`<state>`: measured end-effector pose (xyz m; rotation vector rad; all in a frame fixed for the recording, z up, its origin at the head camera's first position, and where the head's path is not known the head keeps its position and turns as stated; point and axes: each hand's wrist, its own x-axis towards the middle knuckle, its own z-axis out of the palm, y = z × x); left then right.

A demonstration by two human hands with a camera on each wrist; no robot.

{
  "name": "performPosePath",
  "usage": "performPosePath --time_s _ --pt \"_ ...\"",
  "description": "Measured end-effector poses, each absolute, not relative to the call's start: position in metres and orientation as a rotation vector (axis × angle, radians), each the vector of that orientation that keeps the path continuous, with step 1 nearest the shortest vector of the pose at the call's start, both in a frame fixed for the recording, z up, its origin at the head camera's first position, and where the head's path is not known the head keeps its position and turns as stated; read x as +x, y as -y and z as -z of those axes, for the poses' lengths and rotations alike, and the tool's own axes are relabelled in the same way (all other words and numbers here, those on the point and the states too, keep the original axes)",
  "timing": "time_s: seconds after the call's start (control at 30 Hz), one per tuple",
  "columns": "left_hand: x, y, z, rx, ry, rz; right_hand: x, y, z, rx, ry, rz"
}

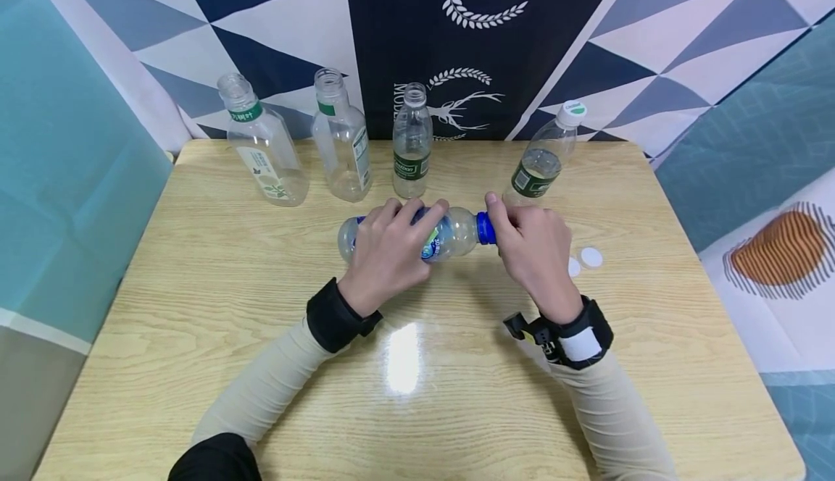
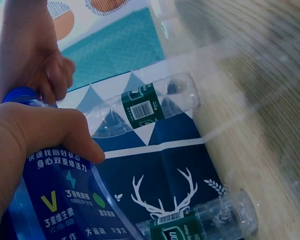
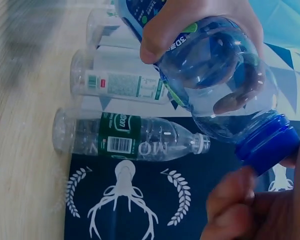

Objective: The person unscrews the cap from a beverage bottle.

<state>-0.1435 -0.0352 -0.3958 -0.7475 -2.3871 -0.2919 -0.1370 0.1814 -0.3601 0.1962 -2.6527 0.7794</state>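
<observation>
A clear plastic bottle with a blue label is held sideways above the table, its blue cap pointing right. My left hand grips the bottle round its labelled body; in the left wrist view the thumb lies across the label. At the cap end, my right hand pinches the blue cap between thumb and fingers, as the right wrist view also shows. Just behind the right hand stands a green-labelled bottle with a white cap.
Three uncapped bottles stand along the back edge: one with a leaf label, a square-bodied one and a small green-labelled one. Two white caps lie right of my right hand. A patterned cloth hangs behind the wooden table.
</observation>
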Motion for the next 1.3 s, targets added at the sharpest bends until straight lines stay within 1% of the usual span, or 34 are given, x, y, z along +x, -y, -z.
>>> performPosePath --time_s 0.07,0.17,0.43,0.63,0.8,1.1,1.2,1.3 --pt "-0.1437 0.0352 0.3961 -0.742 2.383 0.281 -0.1366 -0.1805 0.3602 0.134 2.698 -0.795" --pt "-0.1440 0.0355 0.3964 -0.737 2.381 0.287 -0.1372 -0.1804 0.3608 0.146 2.714 -0.839" --pt "-0.1474 0.0381 0.3968 -0.741 2.471 0.459 -0.1386 -0.1848 0.3582 0.387 2.649 -0.781" --pt "-0.1469 0.0378 0.3979 -0.736 2.479 0.412 -0.1391 -0.1870 0.3562 0.443 2.629 -0.748" --pt "-0.1450 0.0364 0.3979 -0.723 2.434 0.340 -0.1403 -0.1844 0.3591 0.390 2.599 -0.803" --pt "-0.1450 0.0357 0.3977 -0.721 2.381 0.284 -0.1366 -0.1826 0.3582 0.150 2.761 -0.860" --pt "-0.1450 0.0357 0.3976 -0.720 2.378 0.289 -0.1369 -0.1828 0.3581 0.155 2.777 -0.882" --pt "-0.1451 0.0357 0.3977 -0.722 2.387 0.307 -0.1378 -0.1834 0.3582 0.214 2.759 -0.895"
